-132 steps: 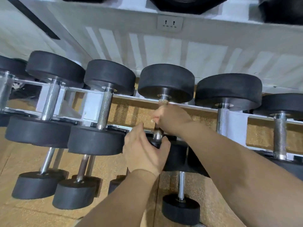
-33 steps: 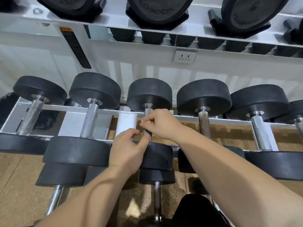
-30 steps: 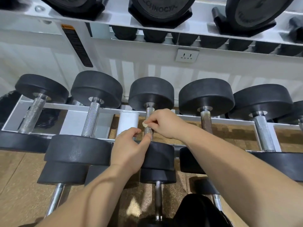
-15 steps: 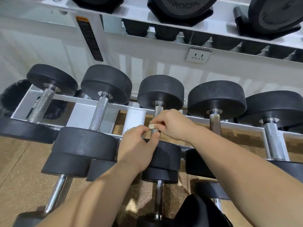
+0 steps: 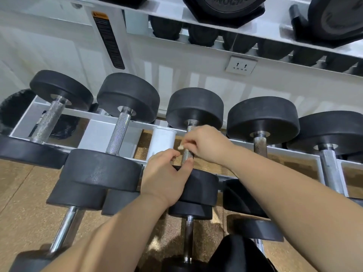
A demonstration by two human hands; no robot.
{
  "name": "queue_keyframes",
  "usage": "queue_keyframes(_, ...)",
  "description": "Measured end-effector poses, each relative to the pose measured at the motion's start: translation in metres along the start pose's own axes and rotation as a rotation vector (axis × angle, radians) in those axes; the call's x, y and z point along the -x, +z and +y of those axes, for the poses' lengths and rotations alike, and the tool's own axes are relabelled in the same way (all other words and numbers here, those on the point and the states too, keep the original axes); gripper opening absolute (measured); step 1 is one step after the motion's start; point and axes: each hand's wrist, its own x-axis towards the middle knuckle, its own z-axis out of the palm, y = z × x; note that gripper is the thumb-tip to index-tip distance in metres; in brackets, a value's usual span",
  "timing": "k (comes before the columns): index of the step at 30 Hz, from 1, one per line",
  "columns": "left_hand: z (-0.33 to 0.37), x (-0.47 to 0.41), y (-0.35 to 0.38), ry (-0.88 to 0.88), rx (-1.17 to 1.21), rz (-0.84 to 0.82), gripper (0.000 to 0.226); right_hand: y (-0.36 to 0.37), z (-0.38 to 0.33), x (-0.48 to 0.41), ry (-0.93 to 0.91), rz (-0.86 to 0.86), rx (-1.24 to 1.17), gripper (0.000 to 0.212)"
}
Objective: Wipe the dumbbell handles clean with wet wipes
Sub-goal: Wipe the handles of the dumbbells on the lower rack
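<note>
While the middle dumbbell lies in the white rack at the centre of the view, its dumbbell handle is worked on by two bare hands. The right hand, reaching in from four o'clock, is curled, and a small crumpled wet wipe is pinched in its fingertips against the nine o'clock side of the knurled steel. The left hand, coming from six o'clock, is curled too: the lower end of the handle is gripped between thumb and fingers, just above the near black head.

The dumbbell is judged heavy and rigid, so it is likely to be steadied by its own weight in the rack. The knurling looks rough, and a soft, damp, light wipe may be snagged or shredded on it. A better hold is probably gained if the wipe is wrapped round the bar and squeezed.

In this tier of the rack, four other dumbbells are held beside it, heads at twelve and six o'clock. On the upper shelf at twelve o'clock, larger black weights are stored. No wipe packet is seen. A wall socket is set at one o'clock.
</note>
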Motion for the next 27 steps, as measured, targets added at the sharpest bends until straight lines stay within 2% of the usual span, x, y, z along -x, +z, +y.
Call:
queue_keyframes(4,0.001,0.001,-0.001,-0.014,0.000,-0.009,0.039,-0.004,0.001,-0.017,0.136,0.146,0.033,0.016)
queue_keyframes(6,0.001,0.000,-0.001,-0.014,0.001,-0.011,0.040,-0.001,-0.001,-0.010,0.148,0.159,-0.015,0.015)
queue_keyframes(9,0.000,0.000,-0.001,-0.009,0.001,-0.014,0.038,-0.005,-0.001,0.010,0.081,0.000,-0.138,0.012)
queue_keyframes(12,-0.001,0.000,0.000,0.011,-0.003,-0.008,0.036,-0.008,-0.002,0.024,-0.017,-0.141,-0.151,0.011)
queue_keyframes(15,-0.002,0.000,-0.001,0.011,0.000,-0.011,0.039,-0.006,0.004,0.013,-0.022,-0.045,-0.119,0.008)
queue_keyframes(18,-0.001,0.000,-0.001,-0.001,0.010,-0.019,0.039,-0.005,0.014,-0.002,0.125,0.129,-0.138,0.009)
queue_keyframes(21,0.001,0.001,-0.002,-0.019,0.023,-0.026,0.038,0.001,0.011,-0.001,0.212,0.213,-0.119,0.014)
queue_keyframes(27,0.000,0.000,-0.001,-0.032,0.042,-0.019,0.034,0.005,0.002,0.019,0.134,-0.023,-0.226,0.024)
